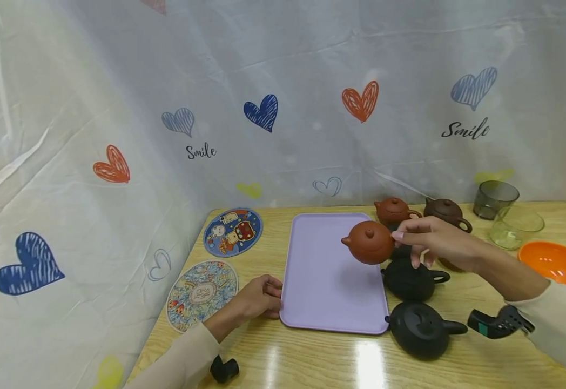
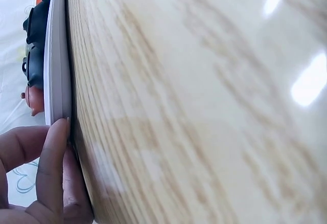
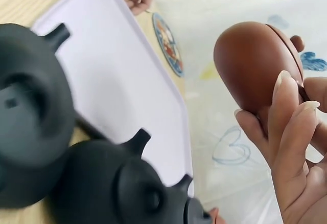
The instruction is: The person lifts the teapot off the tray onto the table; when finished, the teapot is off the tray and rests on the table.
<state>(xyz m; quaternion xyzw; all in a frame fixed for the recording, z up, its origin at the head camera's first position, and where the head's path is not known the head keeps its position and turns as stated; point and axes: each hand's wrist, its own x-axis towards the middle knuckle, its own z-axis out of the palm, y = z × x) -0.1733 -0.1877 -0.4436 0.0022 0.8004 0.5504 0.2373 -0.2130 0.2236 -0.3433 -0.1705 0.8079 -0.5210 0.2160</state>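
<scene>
My right hand [image 1: 438, 241] grips a reddish-brown clay teapot [image 1: 368, 243] at its handle side. The teapot is in the air over the right part of a lilac tray [image 1: 329, 286], its spout pointing left and its lid on. In the right wrist view, my fingers [image 3: 291, 137] curl at the handle of this teapot [image 3: 250, 63], covering most of the handle. My left hand [image 1: 260, 298] holds the tray's left edge near the front corner. In the left wrist view, its fingertips pinch the rim of the tray [image 2: 57, 70].
Right of the tray stand black teapots [image 1: 421, 329], another reddish teapot [image 1: 392, 209] and a dark brown one [image 1: 445, 212]. Farther right are a grey glass [image 1: 494, 199], a yellowish glass [image 1: 516, 227] and an orange bowl [image 1: 557, 265]. Two round patterned mats [image 1: 202, 294] lie left.
</scene>
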